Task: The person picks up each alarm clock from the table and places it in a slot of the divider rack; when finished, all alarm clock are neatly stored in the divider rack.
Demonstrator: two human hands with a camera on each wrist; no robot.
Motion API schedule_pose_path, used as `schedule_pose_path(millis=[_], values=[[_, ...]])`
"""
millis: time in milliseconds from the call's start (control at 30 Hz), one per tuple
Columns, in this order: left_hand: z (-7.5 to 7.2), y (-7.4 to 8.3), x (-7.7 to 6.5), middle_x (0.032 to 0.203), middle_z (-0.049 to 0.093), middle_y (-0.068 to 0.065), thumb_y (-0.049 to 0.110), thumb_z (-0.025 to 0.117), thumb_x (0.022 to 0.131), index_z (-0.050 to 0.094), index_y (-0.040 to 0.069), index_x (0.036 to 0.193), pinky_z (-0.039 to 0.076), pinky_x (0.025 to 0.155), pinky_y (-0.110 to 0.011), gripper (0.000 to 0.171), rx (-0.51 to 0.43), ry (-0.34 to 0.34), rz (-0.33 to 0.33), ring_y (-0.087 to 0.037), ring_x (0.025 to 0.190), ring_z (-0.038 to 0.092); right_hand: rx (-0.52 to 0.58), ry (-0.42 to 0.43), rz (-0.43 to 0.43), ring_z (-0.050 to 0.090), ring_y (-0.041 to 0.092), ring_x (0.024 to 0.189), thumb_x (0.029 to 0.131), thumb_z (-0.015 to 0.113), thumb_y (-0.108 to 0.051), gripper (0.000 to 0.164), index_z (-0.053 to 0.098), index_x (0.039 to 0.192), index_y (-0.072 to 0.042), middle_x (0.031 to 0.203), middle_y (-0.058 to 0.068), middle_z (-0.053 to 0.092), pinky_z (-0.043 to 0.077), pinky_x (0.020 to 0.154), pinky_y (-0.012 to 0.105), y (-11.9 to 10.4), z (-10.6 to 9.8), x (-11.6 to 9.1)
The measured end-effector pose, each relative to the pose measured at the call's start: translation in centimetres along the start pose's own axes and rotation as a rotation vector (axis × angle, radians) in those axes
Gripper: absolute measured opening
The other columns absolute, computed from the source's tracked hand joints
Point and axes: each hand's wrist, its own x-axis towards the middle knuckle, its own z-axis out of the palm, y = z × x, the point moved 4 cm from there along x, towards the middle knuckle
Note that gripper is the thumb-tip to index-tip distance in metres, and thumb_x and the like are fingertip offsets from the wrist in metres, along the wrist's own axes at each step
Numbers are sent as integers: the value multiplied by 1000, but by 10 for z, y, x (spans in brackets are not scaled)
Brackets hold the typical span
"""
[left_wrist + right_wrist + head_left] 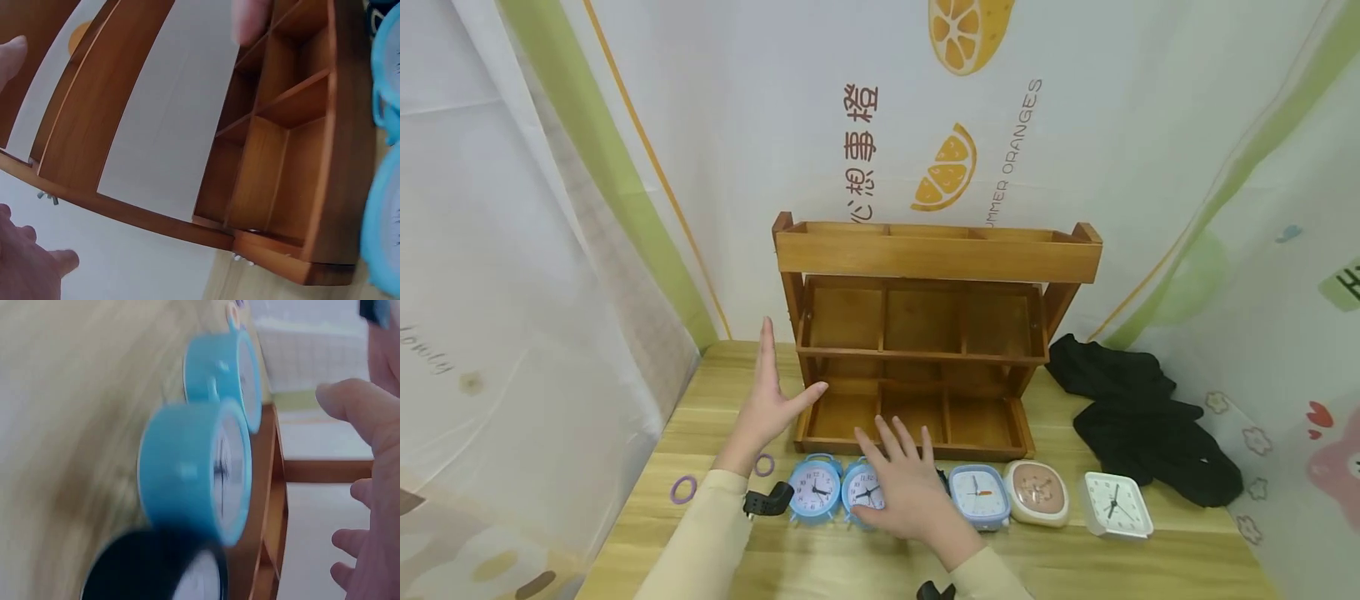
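Observation:
My left hand (766, 410) is raised at the left front of a wooden shelf rack (936, 258), thumb spread from straight fingers, holding nothing. With its fingers spread, my right hand (908, 490) hovers over the row of alarm clocks and is empty too. It overlaps one round blue alarm clock (854, 483); another round blue alarm clock (814, 493) stands just left of that. A dark alarm clock (150, 569) shows in the right wrist view, mostly hidden by the hand in the head view. The rack's compartments (294, 169) hold nothing in the left wrist view.
Right of the hands stand a square blue clock (980, 492), a cream clock with pinkish face (1039, 492) and a white square clock (1116, 504). Black cloth (1142, 417) lies beside the rack. Two purple rings (675, 492) lie at left. Printed curtains hang behind.

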Motion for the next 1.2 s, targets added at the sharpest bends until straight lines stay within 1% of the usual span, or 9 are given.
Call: schedule_pose_path(millis=[100, 233, 333, 433, 600, 767, 967, 1100, 1200], values=[[-5, -4, 11, 174, -12, 2, 31, 89, 84, -15, 31, 167, 10, 119, -71, 132, -7, 2, 13, -31, 160, -5, 36, -8, -61, 27, 41, 153, 84, 75, -68, 103, 28, 167, -27, 169, 12, 28, 21, 114, 75, -18, 9, 11], [-7, -6, 31, 174, -4, -6, 29, 92, 81, -13, 30, 167, 17, 119, -69, 136, -19, -19, 59, -33, 159, 2, 94, -9, -123, 40, 34, 144, 80, 81, -63, 99, 38, 162, -28, 159, 10, 42, 32, 108, 71, -34, 25, 20], [-9, -6, 43, 172, 0, -11, 25, 93, 80, -14, 33, 167, 22, 120, -64, 138, -33, -21, 73, -35, 157, 8, 109, -41, -133, 44, 31, 140, 77, 85, -63, 100, 39, 161, -31, 155, 8, 45, 33, 108, 69, -43, 39, 23], [-9, -7, 51, 172, -1, -11, 24, 93, 79, -15, 37, 166, 24, 120, -62, 139, -43, -13, 58, -34, 157, 8, 81, -62, -136, 47, 29, 138, 76, 85, -64, 101, 38, 160, -36, 154, 5, 47, 33, 108, 66, -49, 49, 22], [-2, -16, 54, 172, -3, -12, 24, 93, 80, -18, 37, 165, 24, 119, -65, 141, -63, 5, 26, -35, 158, 6, 5, -43, -159, 51, 22, 133, 76, 84, -65, 93, 44, 156, -39, 148, -3, 53, 34, 105, 57, -57, 61, 18], [2, -19, 54, 171, -2, -14, 22, 93, 80, -21, 37, 164, 24, 118, -67, 142, -58, 23, 26, -38, 157, 8, -29, 5, -161, 51, 19, 131, 76, 84, -64, 88, 49, 153, -39, 148, -6, 52, 35, 105, 56, -63, 64, 18], [1, -19, 60, 170, 0, -15, 25, 94, 79, -23, 38, 163, 23, 118, -67, 145, -15, 8, 34, -40, 156, 11, -33, -4, -140, 50, 25, 134, 76, 84, -64, 89, 50, 153, -35, 153, 1, 50, 36, 107, 60, -67, 60, 26], [4, -17, 65, 167, 4, -19, 29, 94, 79, -24, 37, 163, 26, 117, -66, 145, 8, 0, 49, -42, 153, 18, -26, -32, -91, 49, 29, 137, 77, 83, -64, 88, 50, 153, -35, 157, 5, 47, 35, 108, 62, -64, 59, 32], [7, -18, 67, 165, 6, -21, 32, 93, 80, -25, 37, 162, 29, 116, -66, 145, 28, -7, 41, -45, 151, 21, -5, -40, -62, 50, 30, 135, 78, 84, -61, 82, 53, 151, -38, 157, 6, 48, 34, 108, 63, -62, 62, 34]])
